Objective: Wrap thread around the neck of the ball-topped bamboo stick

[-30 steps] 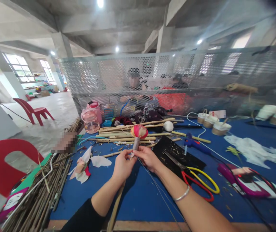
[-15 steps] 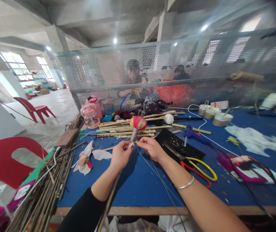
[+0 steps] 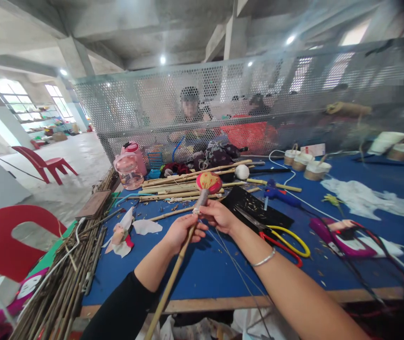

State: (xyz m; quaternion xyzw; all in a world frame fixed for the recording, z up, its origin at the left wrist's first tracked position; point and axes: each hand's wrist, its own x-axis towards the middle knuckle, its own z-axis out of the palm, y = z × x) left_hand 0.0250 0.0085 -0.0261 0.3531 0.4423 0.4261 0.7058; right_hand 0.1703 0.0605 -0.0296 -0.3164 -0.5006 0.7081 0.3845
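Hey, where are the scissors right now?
In the head view, the scissors lie just right of the right hand, blades over the black sheet and red and yellow handles on the blue tabletop.

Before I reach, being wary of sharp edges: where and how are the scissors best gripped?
Probably by the yellow loop and red loop of the scissors, from the near right: both loops lie toward that side, while the blades point far left over the black sheet.
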